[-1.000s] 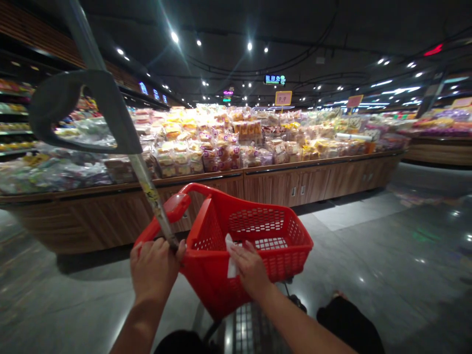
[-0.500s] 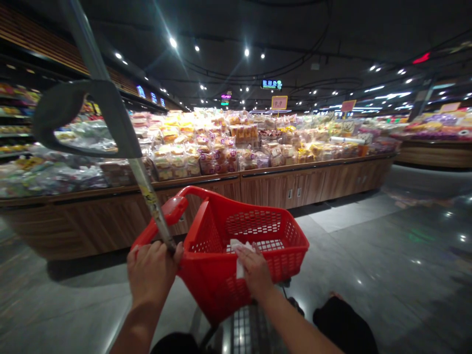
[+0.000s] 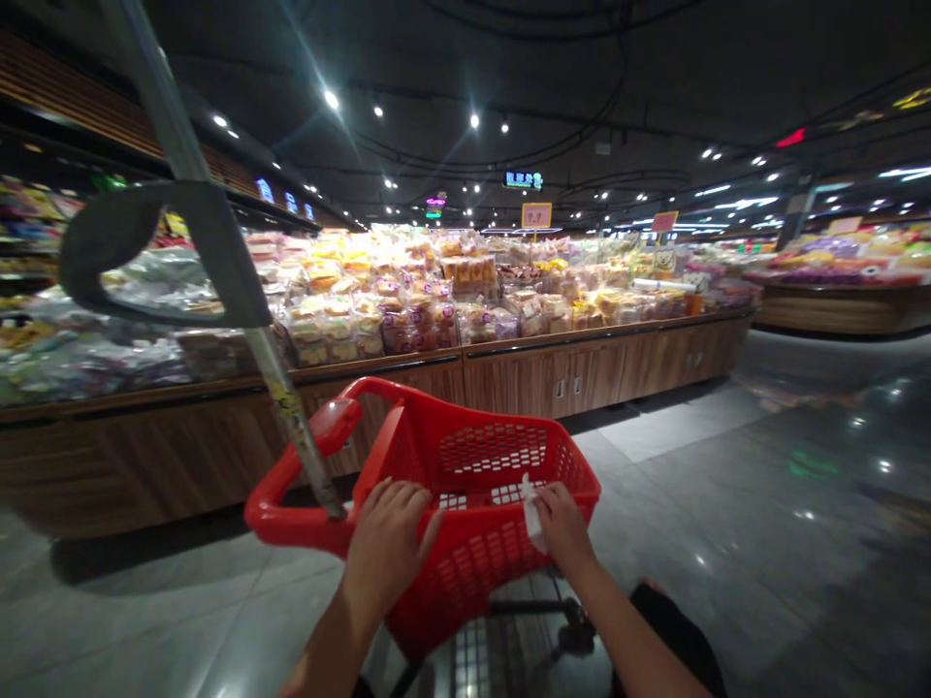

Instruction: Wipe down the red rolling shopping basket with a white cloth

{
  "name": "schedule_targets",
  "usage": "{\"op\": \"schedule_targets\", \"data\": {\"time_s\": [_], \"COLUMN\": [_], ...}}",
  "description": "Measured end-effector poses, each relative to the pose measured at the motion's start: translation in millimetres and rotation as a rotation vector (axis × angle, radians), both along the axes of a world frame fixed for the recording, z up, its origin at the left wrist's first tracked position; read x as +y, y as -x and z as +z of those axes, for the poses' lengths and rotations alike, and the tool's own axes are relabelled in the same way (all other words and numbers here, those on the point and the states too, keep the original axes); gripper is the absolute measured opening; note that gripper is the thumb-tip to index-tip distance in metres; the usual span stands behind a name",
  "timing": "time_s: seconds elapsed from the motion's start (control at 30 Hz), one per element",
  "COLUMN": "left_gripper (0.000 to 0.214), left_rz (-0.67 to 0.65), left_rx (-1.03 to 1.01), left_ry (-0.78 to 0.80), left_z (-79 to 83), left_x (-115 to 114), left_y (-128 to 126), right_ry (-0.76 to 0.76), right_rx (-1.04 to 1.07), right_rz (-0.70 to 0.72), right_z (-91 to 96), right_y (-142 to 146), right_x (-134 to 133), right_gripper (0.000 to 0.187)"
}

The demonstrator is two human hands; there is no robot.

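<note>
A red plastic shopping cart (image 3: 465,572) with perforated walls stands before me, tilted slightly in my view. My left hand (image 3: 389,533) is on its near rim, fingers curled over the edge and thumb apart on the outside. Farther right along the same rim, my right hand (image 3: 563,523) pinches a crumpled white cloth or tissue (image 3: 533,519) against the edge. A metal pole (image 3: 295,417) with a grey loop handle (image 3: 210,252) rises from the cart's left end, beside the red push handle (image 3: 335,427).
Behind the cart runs a long wooden display counter (image 3: 524,378) piled with packaged baked goods (image 3: 407,310). Another rounded display (image 3: 836,310) stands at the right. Grey tiled floor (image 3: 727,514) surrounds the cart. My dark-clothed leg (image 3: 676,630) shows at the lower right.
My left hand has moved right, from the pole's base on the handle to the near rim. My right hand has slid right along the rim with the white cloth.
</note>
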State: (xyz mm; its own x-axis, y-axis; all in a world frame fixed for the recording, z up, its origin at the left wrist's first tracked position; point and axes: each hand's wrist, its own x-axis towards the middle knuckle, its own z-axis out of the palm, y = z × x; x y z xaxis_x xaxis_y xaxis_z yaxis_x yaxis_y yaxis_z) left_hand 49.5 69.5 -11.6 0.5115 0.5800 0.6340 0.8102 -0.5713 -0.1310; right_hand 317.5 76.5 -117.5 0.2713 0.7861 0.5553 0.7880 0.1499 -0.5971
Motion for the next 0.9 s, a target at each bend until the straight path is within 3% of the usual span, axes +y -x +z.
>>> {"op": "schedule_targets", "data": {"time_s": [0.13, 0.27, 0.43, 0.57, 0.67, 0.77, 0.9], "left_gripper": [0.041, 0.046, 0.046, 0.047, 0.048, 0.047, 0.047], "left_rz": [0.264, 0.302, 0.351, 0.369, 0.374, 0.378, 0.388], "left_rx": [0.133, 0.127, 0.121, 0.128, 0.139, 0.144, 0.144], "left_ry": [0.173, 0.241, 0.273, 0.274, 0.274, 0.275, 0.285], "left_z": [-4.5, -7.5, -7.0, -8.5, -8.9, -8.0, -6.8], "left_x": [12.9, 13.7, 14.8, 19.2, 21.2, 21.9, 21.9], "left_y": [-8.7, -7.6, -11.0, -10.0, -8.3, -7.7, -8.4], "right_ry": [-0.070, -0.135, -0.145, -0.169, -0.165, -0.123, -0.142], "right_rx": [0.018, -0.034, -0.076, -0.019, -0.040, -0.066, -0.035], "right_rz": [-0.175, -0.184, 0.005, 0.178, 0.317, 0.320, 0.159], "right_z": [22.7, 22.3, -3.1, -0.2, 2.2, -8.8, -27.9], "right_y": [-28.6, -41.7, 0.4, 49.9, 65.3, 47.3, 3.6], "right_x": [2.6, 1.9, -4.8, -8.8, -8.6, -9.1, -11.6], "right_gripper": [0.025, 0.016, 0.027, 0.029, 0.036, 0.045, 0.050]}}
